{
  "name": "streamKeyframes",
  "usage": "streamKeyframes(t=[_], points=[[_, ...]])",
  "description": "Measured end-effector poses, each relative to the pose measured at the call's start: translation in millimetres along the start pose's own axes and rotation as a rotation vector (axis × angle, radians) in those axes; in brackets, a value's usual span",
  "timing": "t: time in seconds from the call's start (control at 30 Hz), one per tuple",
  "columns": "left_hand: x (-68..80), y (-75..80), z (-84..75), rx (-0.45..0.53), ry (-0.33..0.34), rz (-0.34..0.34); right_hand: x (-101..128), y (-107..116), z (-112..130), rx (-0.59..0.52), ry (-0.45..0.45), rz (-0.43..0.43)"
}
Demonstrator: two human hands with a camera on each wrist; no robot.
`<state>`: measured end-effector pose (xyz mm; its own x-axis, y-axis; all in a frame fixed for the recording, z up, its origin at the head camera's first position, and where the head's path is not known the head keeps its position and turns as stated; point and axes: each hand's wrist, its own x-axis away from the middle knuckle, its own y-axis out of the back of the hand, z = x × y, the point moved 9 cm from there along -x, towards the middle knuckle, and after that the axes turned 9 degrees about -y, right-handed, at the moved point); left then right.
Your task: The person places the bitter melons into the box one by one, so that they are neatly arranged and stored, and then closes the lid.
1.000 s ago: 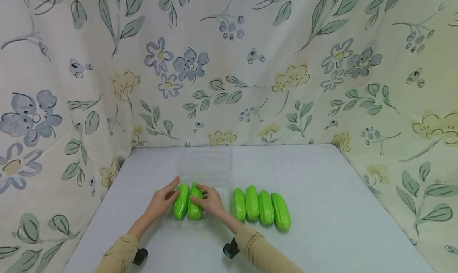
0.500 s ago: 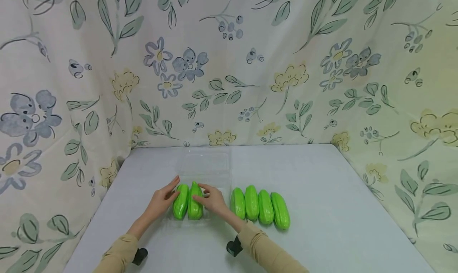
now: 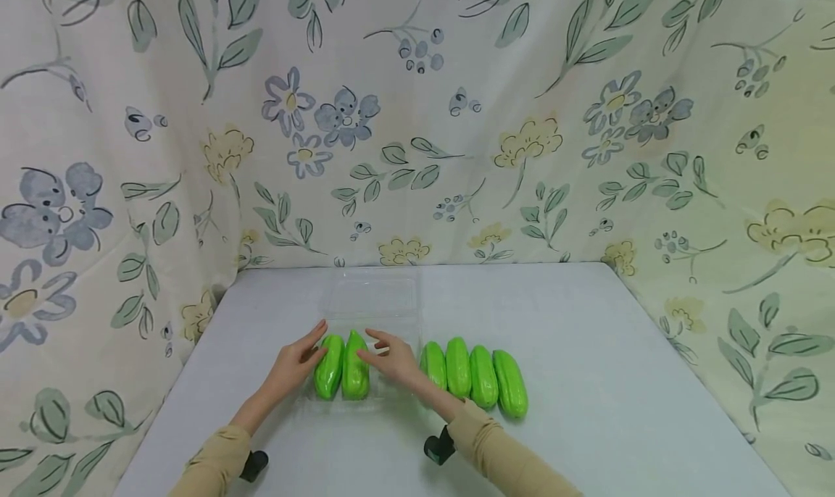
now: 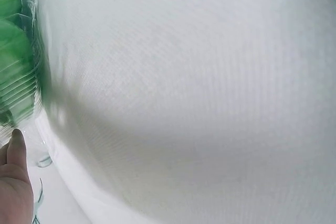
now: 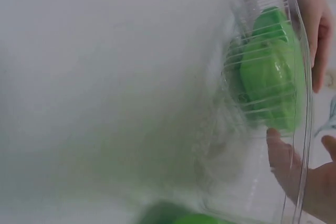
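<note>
Two bright green, zucchini-like vegetables stand side by side in a clear plastic hinged container [image 3: 375,298], whose lid lies folded back. My left hand [image 3: 293,363] is at the container's left side, its loosely bent fingers touching the left zucchini [image 3: 329,372]. My right hand [image 3: 398,361] hovers over the container's right part, thumb and index finger spread near the right zucchini [image 3: 355,381], holding nothing. In the right wrist view, the green zucchini [image 5: 268,72] show through the ribbed wall, the right thumb close by. The left wrist view shows my left fingers [image 4: 16,156] beside the container.
Right of the container, several more zucchini [image 3: 484,381] lie in a row on the white tabletop [image 3: 620,381]; my right forearm partly covers the nearest one. A floral curtain [image 3: 417,120] hangs behind the table and along both sides.
My right hand has let go of the right zucchini and drawn back a little to the right. The left hand and the zucchini have stayed in place.
</note>
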<state>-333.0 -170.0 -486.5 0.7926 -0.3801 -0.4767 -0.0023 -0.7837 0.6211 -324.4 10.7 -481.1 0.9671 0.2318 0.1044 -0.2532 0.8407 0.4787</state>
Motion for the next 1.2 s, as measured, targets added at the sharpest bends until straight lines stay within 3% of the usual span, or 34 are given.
streamKeyframes(t=[0.3, 0.6, 0.8, 0.97, 1.2], points=[[0.1, -0.6, 1.1, -0.016, -0.003, 0.000, 4.6, 12.4, 5.1, 0.004, 0.012, 0.036], [0.4, -2.0, 3.2, -0.003, 0.009, 0.006, 11.6, 36.7, 0.8, -0.105, 0.058, 0.026], [0.2, -1.2, 3.5, -0.001, 0.029, 0.008, 18.6, 45.6, -6.9, -0.114, 0.054, 0.054], [0.0, -0.7, 1.6, -0.004, 0.003, 0.004, 29.3, 52.7, -6.6, -0.160, 0.061, 0.069], [0.1, -0.7, 2.0, -0.004, 0.006, 0.003, 38.2, 70.1, -13.5, -0.185, 0.060, 0.040]])
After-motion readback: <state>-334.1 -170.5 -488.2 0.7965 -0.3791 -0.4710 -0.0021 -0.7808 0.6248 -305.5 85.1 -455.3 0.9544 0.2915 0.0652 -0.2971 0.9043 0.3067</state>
